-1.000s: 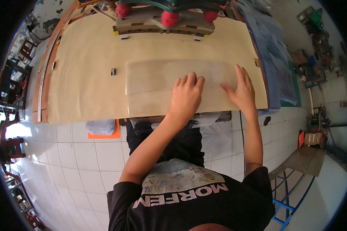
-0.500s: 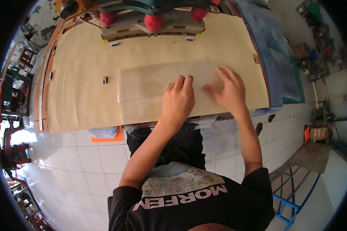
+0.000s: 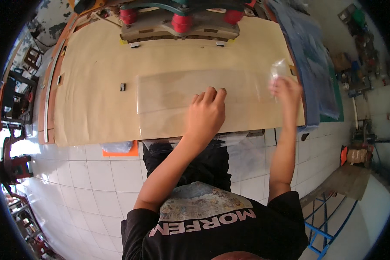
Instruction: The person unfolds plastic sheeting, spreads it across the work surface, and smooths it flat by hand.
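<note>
A long clear plastic sheet [image 3: 169, 97] lies flat on the tan work table [image 3: 91, 82]. My left hand [image 3: 206, 115] rests palm down on the sheet near its front edge, fingers together. My right hand [image 3: 286, 91] is at the sheet's right end, pinching its far right corner [image 3: 278, 69] and holding that corner up off the table. The rest of the sheet stays flat.
A machine with red rollers [image 3: 177, 19] stands at the table's far edge. Blue sheets [image 3: 310, 56] lie along the right side. A small black piece [image 3: 122, 86] sits left of the clear sheet. White floor tiles [image 3: 95, 182], an orange item [image 3: 119, 149] and a blue metal frame [image 3: 325, 225] are below.
My right hand slid from lying flat on the sheet out to its right end and lifted the corner. My left hand stayed pressed on the sheet.
</note>
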Demonstrator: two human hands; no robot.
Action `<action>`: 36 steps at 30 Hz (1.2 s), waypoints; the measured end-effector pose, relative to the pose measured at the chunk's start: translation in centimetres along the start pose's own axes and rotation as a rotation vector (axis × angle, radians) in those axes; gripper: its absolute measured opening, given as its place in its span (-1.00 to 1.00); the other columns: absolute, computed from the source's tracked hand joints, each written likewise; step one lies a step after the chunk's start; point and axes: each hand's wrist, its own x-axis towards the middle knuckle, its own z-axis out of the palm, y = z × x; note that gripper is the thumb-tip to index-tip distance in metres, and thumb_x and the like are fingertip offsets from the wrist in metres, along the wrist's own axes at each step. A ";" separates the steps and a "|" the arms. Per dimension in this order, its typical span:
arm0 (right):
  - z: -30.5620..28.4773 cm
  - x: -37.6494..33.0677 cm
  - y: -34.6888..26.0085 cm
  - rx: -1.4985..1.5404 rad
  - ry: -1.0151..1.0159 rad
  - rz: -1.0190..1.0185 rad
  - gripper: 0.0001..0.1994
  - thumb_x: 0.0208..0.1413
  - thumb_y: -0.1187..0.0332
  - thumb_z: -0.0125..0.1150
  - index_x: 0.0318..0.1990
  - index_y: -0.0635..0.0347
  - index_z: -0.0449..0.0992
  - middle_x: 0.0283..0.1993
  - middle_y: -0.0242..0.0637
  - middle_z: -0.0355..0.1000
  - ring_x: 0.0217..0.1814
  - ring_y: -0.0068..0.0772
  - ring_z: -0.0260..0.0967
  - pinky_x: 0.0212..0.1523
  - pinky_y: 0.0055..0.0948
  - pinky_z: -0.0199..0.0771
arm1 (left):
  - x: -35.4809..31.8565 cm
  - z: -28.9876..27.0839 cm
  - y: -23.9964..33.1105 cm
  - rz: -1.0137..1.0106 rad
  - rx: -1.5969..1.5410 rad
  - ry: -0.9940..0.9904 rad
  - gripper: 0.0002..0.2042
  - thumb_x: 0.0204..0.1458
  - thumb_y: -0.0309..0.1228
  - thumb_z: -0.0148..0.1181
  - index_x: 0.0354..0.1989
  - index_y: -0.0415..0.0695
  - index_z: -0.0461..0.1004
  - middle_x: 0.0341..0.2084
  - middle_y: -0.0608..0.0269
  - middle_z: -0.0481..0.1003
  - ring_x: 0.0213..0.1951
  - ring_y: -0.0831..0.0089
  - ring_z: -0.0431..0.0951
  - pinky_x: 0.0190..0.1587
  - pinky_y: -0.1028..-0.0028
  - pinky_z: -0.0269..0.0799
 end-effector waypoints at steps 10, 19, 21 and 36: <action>0.7 -5.8 -12.9 0.481 -0.607 -0.215 -0.47 0.26 0.11 0.17 0.18 0.41 0.43 0.05 0.02 0.53 0.06 -0.29 0.52 0.12 -0.36 0.44 | 0.0 -0.8 0.6 0.044 0.053 -0.171 -0.83 0.05 -0.27 0.27 -0.34 -0.10 0.53 -0.37 0.17 0.39 -0.30 0.20 0.49 -0.27 0.23 0.37; 3.4 0.2 -3.8 -0.139 -0.448 0.205 -0.47 0.23 0.05 0.23 0.14 0.35 0.46 -0.02 -0.15 0.54 -0.16 -0.44 0.50 -0.09 -0.45 0.49 | 0.0 -0.7 0.5 0.088 0.072 -0.114 -0.83 0.06 -0.27 0.25 -0.40 -0.11 0.52 -0.37 0.17 0.41 -0.34 0.21 0.50 -0.29 0.24 0.38; 4.5 0.0 -4.7 0.015 -0.475 0.261 -0.50 0.22 0.06 0.24 0.07 0.36 0.50 -0.12 -0.22 0.56 -0.24 -0.51 0.48 -0.15 -0.49 0.50 | -0.1 -0.6 0.4 0.085 0.072 -0.104 -0.83 0.06 -0.28 0.25 -0.40 -0.11 0.52 -0.38 0.17 0.41 -0.36 0.21 0.51 -0.31 0.24 0.38; 8.0 1.6 -3.4 0.173 -0.593 0.328 -0.74 0.13 0.12 0.38 -0.30 0.10 0.57 -0.43 -0.55 0.41 -0.42 -0.66 0.30 -0.40 -0.56 0.26 | 0.0 -2.9 0.9 0.004 -0.113 0.126 -0.64 0.01 -0.15 0.32 -0.13 -0.12 0.50 -0.02 0.03 0.43 -0.08 0.10 0.49 -0.03 0.13 0.34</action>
